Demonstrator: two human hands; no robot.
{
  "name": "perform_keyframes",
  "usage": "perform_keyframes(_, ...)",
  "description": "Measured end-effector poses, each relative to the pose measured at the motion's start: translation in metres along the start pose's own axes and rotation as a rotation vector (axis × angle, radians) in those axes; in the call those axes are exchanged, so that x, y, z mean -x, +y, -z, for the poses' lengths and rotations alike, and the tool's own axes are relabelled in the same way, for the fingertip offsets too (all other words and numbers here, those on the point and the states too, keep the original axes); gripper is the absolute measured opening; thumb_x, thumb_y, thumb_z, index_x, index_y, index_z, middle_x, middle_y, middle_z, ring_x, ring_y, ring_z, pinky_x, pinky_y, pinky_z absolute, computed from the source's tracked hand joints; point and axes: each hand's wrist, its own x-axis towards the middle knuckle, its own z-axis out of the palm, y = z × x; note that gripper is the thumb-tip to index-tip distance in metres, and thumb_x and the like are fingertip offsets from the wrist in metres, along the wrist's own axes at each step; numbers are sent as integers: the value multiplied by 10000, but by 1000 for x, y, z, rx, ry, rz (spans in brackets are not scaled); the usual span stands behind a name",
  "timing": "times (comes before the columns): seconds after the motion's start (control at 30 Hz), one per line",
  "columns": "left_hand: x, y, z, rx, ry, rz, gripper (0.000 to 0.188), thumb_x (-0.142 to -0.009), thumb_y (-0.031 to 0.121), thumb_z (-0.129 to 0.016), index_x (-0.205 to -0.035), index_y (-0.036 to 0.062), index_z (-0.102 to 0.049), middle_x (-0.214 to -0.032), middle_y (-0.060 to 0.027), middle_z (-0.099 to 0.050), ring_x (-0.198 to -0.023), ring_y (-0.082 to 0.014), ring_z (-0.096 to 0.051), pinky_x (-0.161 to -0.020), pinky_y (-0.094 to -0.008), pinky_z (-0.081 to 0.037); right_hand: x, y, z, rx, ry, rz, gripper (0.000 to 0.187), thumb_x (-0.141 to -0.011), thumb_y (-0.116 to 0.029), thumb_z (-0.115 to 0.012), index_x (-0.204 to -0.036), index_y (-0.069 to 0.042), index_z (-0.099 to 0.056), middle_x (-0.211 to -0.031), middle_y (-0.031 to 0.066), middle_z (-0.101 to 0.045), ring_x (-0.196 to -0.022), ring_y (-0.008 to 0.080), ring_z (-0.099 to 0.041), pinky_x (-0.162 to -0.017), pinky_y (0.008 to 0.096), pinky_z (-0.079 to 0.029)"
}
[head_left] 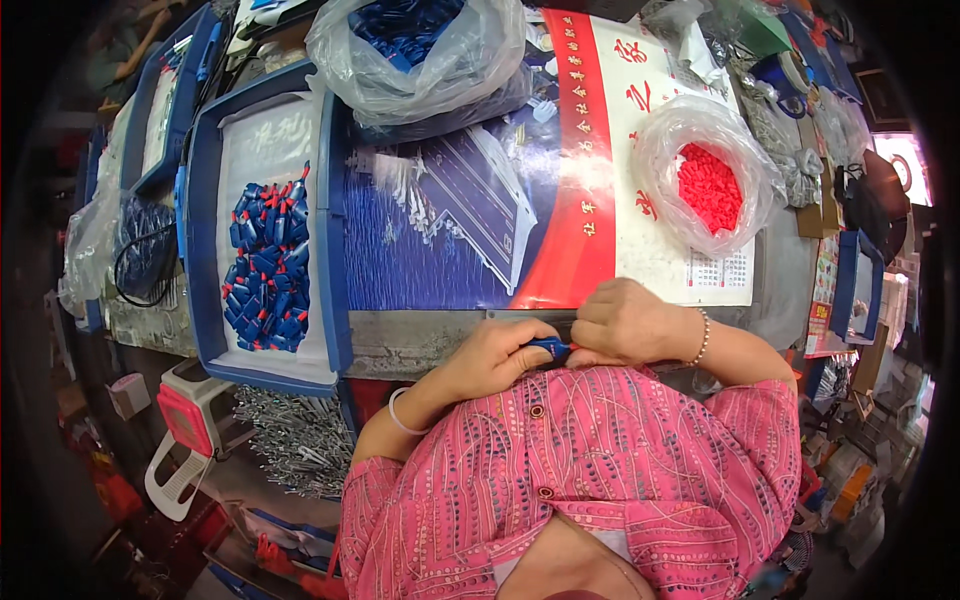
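Note:
My left hand (508, 355) is closed around a small blue plastic piece (550, 347), held in front of my chest at the table's near edge. My right hand (628, 325) is curled against the end of that piece. Its fingers hide whatever they pinch. To the left, a blue tray (340, 250) lined with white sheet carries a heap of small blue plastic pieces with red tips (268, 265). A clear bag of blue pieces (405, 35) stands at the far side. Small red plastic parts (708, 188) fill another open clear bag (655, 150) beyond my right hand.
A printed poster (440, 220) covers the table. Other blue trays (165, 110) stand at far left, and one more (858, 285) at the right. Below the table's left side are a pink-and-white stool (185, 425) and a mass of thin metal rods (290, 440). Plastic bags clutter the far right.

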Motion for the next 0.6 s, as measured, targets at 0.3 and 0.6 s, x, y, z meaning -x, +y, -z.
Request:
perform_keyframes(0.3, 4, -5, -12, -55, 121, -56, 192, -833, 106, -593, -991, -1, -574, -830, -151, -614, -710, -308, -608, -604, -325, -471, 5, -5, -32, -296, 57, -272, 317, -862, -262, -540, -647, -43, -461, -544, 129, -471, -476, 287, -522, -479, 384, -419)
perform_keyframes(0.6, 9, -10, -9, -469, 233, -33, 207, -825, 74, -594, -1018, 10, -555, -712, -127, -566, -600, -265, -565, -547, -333, -442, -15, 5, -34, -1780, -96, -1018, 488, -942, -438, -425, -591, -100, -434, -448, -24, -351, -365, 101, -308, -409, 266, -343)
